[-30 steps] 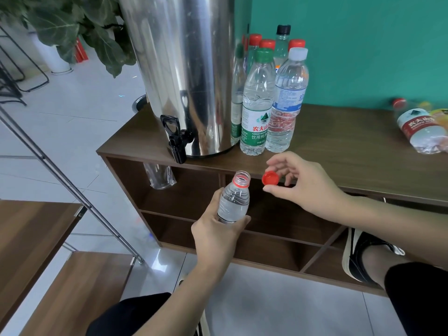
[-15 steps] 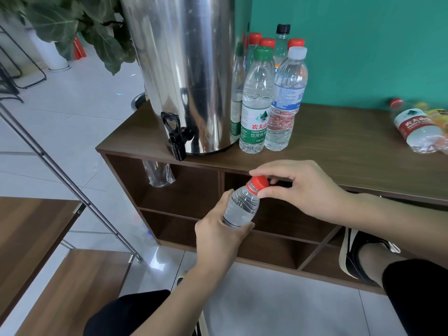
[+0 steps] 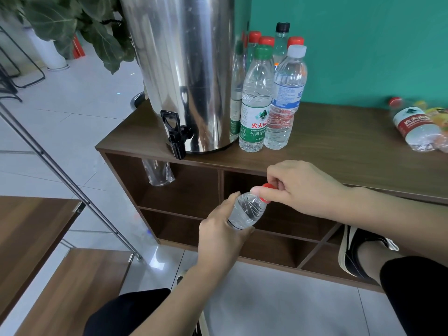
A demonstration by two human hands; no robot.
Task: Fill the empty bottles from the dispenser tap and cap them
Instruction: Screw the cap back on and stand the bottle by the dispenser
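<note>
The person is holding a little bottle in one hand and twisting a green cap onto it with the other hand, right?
Almost. The cap is red, not green, as the head view shows. The rest holds: the left hand grips the small bottle while the right hand pinches the cap on its neck.

A leafy plant (image 3: pixel 72 27) is standing at eleven o'clock. A wooden step (image 3: pixel 31 236) is sitting at eight o'clock. A black-and-white shoe (image 3: pixel 356 253) is resting at four o'clock.

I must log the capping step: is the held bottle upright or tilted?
Tilted. The bottle leans right in the left hand; the right hand pinches its red cap.
</note>
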